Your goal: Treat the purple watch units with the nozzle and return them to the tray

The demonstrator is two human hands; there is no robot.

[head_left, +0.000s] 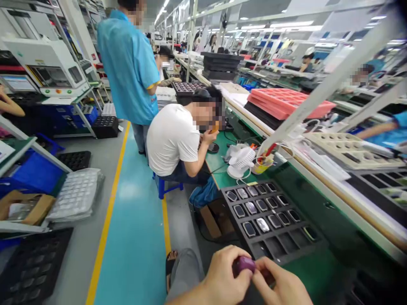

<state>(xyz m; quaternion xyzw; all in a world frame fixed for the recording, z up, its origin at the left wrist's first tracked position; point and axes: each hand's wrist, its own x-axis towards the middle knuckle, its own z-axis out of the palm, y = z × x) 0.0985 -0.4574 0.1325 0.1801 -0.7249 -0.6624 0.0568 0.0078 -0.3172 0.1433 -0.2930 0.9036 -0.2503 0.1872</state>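
Low in the head view, my left hand [225, 273] is closed around a small, rounded, shiny purple piece [246, 264], its thumb and curled fingers on either side. My right hand [281, 283] pinches at the right end of the same piece with thumb and forefinger. Its far side and underside are hidden by my fingers. Just beyond my hands lies a black compartment tray [256, 197] holding several smartwatch-like cases [274, 221] with dark faces and pale rims. In its nearest row a single case [310, 233] sits at the right end.
A white fan [241, 162] and a pen cup [262, 164] stand behind the tray on the green bench. A person in a white shirt [173, 142] sits bent at the bench; another in blue [127, 67] stands behind. Red trays [286, 101] are stacked on the shelf.
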